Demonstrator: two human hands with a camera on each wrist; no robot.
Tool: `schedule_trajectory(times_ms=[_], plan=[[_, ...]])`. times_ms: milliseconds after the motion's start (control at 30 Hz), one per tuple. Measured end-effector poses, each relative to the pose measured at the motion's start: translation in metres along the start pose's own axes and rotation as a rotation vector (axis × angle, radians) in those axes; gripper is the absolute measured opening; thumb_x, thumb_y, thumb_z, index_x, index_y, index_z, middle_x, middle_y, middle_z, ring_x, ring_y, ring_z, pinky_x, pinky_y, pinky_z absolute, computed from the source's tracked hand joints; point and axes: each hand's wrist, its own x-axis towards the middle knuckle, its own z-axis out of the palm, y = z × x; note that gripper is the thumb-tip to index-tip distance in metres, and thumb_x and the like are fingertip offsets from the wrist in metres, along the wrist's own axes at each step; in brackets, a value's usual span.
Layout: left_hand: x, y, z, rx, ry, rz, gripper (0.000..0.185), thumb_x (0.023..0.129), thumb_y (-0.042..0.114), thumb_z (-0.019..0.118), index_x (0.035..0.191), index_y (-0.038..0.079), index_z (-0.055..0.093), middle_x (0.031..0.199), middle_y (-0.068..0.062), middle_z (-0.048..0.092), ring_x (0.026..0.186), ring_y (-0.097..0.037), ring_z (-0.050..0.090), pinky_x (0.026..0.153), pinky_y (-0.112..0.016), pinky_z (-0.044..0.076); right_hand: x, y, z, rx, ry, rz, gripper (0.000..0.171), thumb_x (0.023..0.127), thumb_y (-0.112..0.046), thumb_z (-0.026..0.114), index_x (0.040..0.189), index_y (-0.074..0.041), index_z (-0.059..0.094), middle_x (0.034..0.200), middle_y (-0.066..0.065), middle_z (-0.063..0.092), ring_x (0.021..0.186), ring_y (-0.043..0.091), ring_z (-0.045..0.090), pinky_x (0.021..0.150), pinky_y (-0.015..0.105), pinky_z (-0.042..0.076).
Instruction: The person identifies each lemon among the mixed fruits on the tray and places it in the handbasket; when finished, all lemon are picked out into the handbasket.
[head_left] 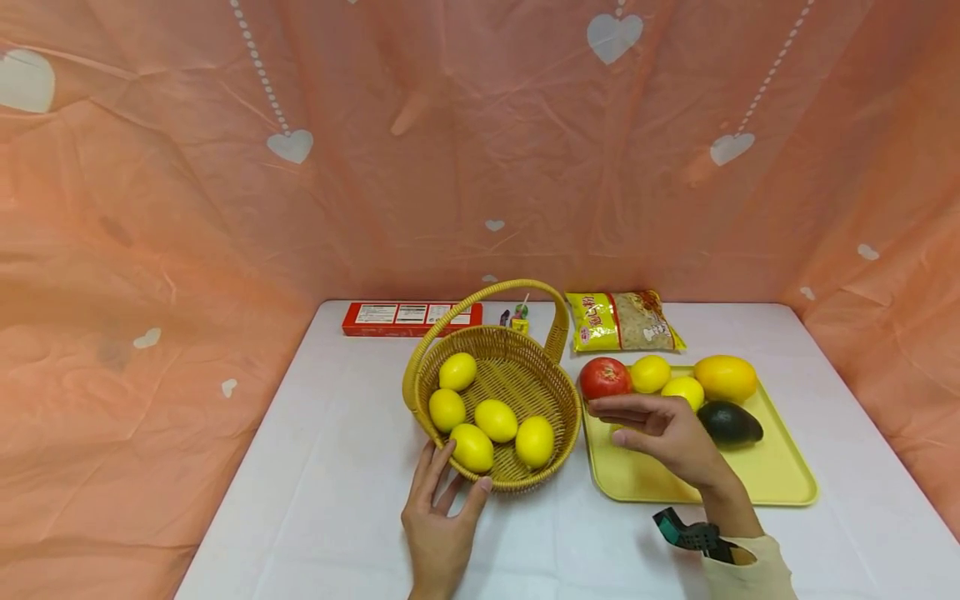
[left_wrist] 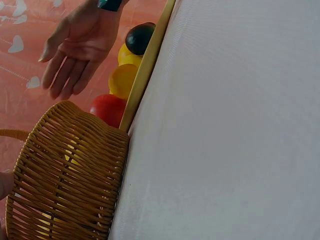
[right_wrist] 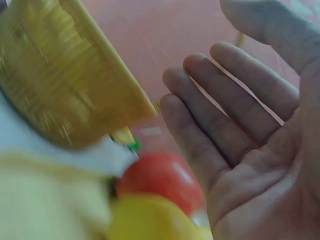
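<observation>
Landmark: the wicker basket (head_left: 497,392), standing mid-bench with its handle arched over it.

Right hand (head_left: 660,437): it hovers just right of the basket, above the near-left part of the yellow tray (head_left: 780,475). The fingers are straight and slightly spread, pointing left toward the basket, and they grip nothing. The right wrist view confirms an empty palm.

Fruit on the tray, all to the right of the basket:
- The red fruit (head_left: 604,377) lies closest to the basket, just beyond the right hand's fingertips on the far side.
- 2 lemons (head_left: 651,373) lie a little further right, also beyond the hand.
- A small patch of yellow shows under the hand; what it is cannot be told.
- The dark avocado (head_left: 730,422) lies right of the hand, its long axis running left to right.
- The larger yellow fruit (head_left: 725,377) lies furthest from the basket.

The right hand is nearer than the left to all of this fruit.

Left hand (head_left: 441,517): it lies on the bench (head_left: 315,500) at the near side of the basket. The fingers are straight and the fingertips touch the basket's near wall; it clasps nothing.

Inside the basket are 5 lemons (head_left: 496,419), mostly in its left and near parts.

Beyond the basket, a red box (head_left: 401,317) lies to its far left and a yellow packet (head_left: 621,321) to its far right.
</observation>
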Motion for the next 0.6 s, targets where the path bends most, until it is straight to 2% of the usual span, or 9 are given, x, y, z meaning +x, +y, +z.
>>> schedule_trajectory(times_ms=[67, 233, 400, 600], plan=[[0.000, 0.000, 0.000, -0.004, -0.001, -0.003, 0.067, 0.087, -0.003, 0.091, 0.148, 0.004, 0.067, 0.171, -0.032, 0.035, 0.147, -0.042, 0.052, 0.107, -0.025, 0.061, -0.007, 0.000, -0.010, -0.029, 0.054, 0.014, 0.037, 0.101, 0.016, 0.064, 0.138, 0.016, 0.065, 0.137, 0.001, 0.078, 0.126, 0.016, 0.075, 0.103, 0.030, 0.065], [0.000, -0.001, 0.000, -0.006, -0.001, 0.002, 0.066, 0.087, -0.003, 0.091, 0.148, 0.003, 0.067, 0.171, -0.032, 0.035, 0.147, -0.042, 0.053, 0.106, -0.026, 0.061, -0.019, 0.002, -0.030, -0.150, 0.171, 0.049, 0.036, 0.100, 0.014, 0.068, 0.136, 0.015, 0.067, 0.132, -0.003, 0.080, 0.122, 0.012, 0.076, 0.103, 0.021, 0.062], [0.001, -0.002, -0.001, 0.000, -0.001, 0.013, 0.066, 0.087, -0.003, 0.091, 0.148, 0.003, 0.067, 0.171, -0.031, 0.036, 0.148, -0.042, 0.051, 0.106, -0.026, 0.061, -0.027, 0.010, -0.037, -0.278, 0.215, 0.139, 0.038, 0.100, 0.005, 0.076, 0.137, 0.009, 0.070, 0.133, -0.003, 0.079, 0.124, 0.000, 0.071, 0.103, 0.013, 0.058], [0.000, -0.002, -0.001, -0.003, -0.004, 0.008, 0.066, 0.087, -0.002, 0.091, 0.148, 0.005, 0.067, 0.171, -0.031, 0.035, 0.149, -0.044, 0.050, 0.106, -0.026, 0.060, -0.030, 0.012, -0.035, -0.420, 0.254, 0.158, 0.037, 0.097, 0.000, 0.081, 0.134, 0.001, 0.076, 0.129, -0.005, 0.081, 0.121, -0.013, 0.064, 0.104, 0.005, 0.051]])
